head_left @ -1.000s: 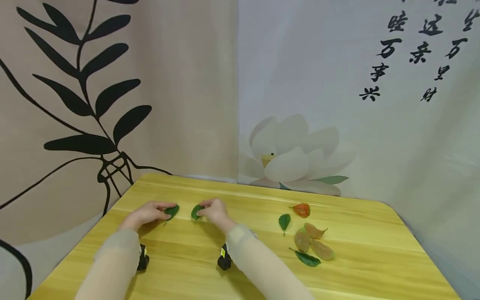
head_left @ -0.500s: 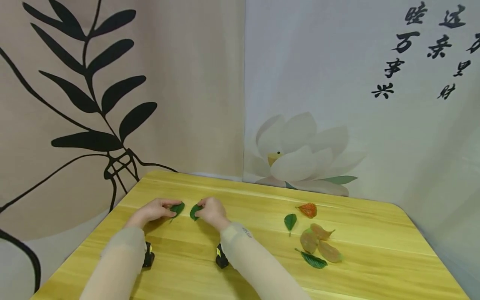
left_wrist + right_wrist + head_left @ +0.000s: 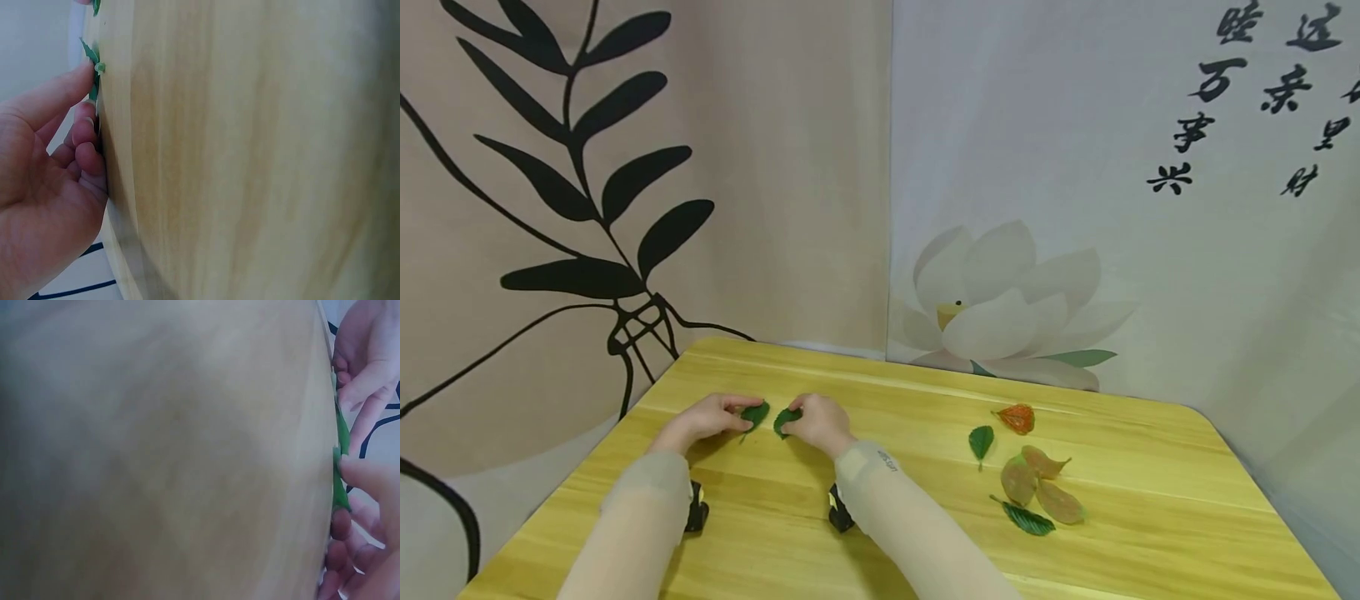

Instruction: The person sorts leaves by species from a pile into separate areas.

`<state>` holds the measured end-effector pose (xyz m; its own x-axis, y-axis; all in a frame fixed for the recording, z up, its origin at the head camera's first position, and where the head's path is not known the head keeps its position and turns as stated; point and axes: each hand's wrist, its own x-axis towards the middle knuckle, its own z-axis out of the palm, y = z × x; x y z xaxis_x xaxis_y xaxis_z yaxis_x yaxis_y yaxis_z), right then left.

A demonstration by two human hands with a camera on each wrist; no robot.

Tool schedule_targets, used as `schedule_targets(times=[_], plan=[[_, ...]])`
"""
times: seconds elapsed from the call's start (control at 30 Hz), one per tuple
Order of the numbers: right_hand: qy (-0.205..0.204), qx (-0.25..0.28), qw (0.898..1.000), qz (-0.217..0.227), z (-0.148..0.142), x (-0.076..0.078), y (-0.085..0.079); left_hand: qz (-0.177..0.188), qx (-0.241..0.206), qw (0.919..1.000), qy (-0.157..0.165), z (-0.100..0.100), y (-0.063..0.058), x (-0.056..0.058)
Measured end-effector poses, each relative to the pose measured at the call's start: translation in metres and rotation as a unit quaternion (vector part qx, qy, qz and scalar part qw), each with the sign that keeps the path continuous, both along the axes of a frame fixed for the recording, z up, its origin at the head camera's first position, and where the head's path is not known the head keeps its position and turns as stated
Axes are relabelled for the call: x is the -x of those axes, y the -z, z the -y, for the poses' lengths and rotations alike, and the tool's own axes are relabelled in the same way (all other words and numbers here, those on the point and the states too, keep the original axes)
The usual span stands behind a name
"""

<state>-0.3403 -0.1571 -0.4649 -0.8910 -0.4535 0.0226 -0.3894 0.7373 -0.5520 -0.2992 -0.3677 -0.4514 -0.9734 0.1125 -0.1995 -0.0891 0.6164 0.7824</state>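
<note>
On the left part of the table, my left hand (image 3: 709, 419) pinches a green leaf (image 3: 756, 415) by its edge. The leaf's short stalk points towards me. Just right of it, my right hand (image 3: 822, 423) holds a second green leaf (image 3: 784, 422) between thumb and fingers, which hide part of it. A narrow gap separates the two leaves in the head view. From the left wrist, the thumb of the left hand (image 3: 37, 169) presses near the stalk. The right wrist view shows both leaves edge-on, low against the tabletop.
Further right on the wooden table (image 3: 1165, 467) lie a small green leaf (image 3: 981, 443), an orange-red leaf (image 3: 1018, 418), several overlapping reddish-green leaves (image 3: 1018, 481) and a dark green leaf (image 3: 1028, 520). A printed cloth (image 3: 790, 208) hangs behind the table.
My right hand has slid left with its leaf, narrowing the gap between the two leaves. The left hand stays about where it was. The head view has shifted slightly.
</note>
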Motion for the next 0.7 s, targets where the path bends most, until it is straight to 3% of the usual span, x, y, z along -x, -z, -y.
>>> schedule_targets(times=[0.2,0.4,0.7], plan=[[0.007,0.000,1.000,-0.002,-0.005,0.000,-0.001,-0.010,-0.003,0.9999,0.007,-0.006,-0.001,0.001],[0.022,0.050,0.998,0.031,-0.011,0.000,-0.003,-0.015,-0.014,0.9997,0.010,-0.010,-0.001,0.002],[-0.013,0.128,0.990,0.063,-0.023,0.002,-0.009,-0.021,-0.038,0.9990,0.007,0.005,0.007,-0.002]])
